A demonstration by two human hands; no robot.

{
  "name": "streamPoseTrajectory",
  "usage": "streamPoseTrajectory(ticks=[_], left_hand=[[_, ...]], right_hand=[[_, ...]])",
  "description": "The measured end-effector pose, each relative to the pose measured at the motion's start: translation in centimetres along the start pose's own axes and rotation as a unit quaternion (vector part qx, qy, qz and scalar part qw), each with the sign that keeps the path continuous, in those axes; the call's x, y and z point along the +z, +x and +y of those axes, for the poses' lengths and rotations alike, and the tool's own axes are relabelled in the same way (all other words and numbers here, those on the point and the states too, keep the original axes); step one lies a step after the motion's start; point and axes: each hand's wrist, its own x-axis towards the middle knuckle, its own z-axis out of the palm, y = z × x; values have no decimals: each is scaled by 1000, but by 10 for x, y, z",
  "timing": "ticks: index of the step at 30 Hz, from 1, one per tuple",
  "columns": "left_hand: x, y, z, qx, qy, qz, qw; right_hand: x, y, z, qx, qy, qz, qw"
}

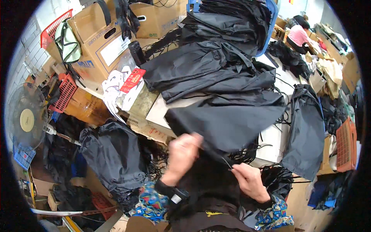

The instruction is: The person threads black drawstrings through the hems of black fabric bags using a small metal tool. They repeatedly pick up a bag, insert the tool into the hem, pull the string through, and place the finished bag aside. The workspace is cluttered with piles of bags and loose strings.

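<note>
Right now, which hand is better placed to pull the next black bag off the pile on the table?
Probably the left hand: it already grips the near edge of the black fabric bag. The right hand sits lower, pinching a thin black cord.

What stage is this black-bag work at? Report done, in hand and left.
Done, by the look of it: a stack of flat black bags piled on the table. In hand: the left hand and right hand grip one black bag, a thin cord by the right fingers. Left: seemingly the loose cords and the black heap on the person's left.
</note>
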Motion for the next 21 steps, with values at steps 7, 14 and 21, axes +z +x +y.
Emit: streamPoseTrajectory(ticks=[7, 14, 21], left_hand=[[20, -21, 4, -193, -130, -124, 965], [32, -25, 15, -8, -64, -84, 994], [25, -3, 46, -41, -175, 53, 982]], right_hand=[[17, 16, -1, 50, 92, 3, 994], [32, 25, -11, 149, 264, 55, 951], [31, 32, -8, -104, -7, 103, 989]])
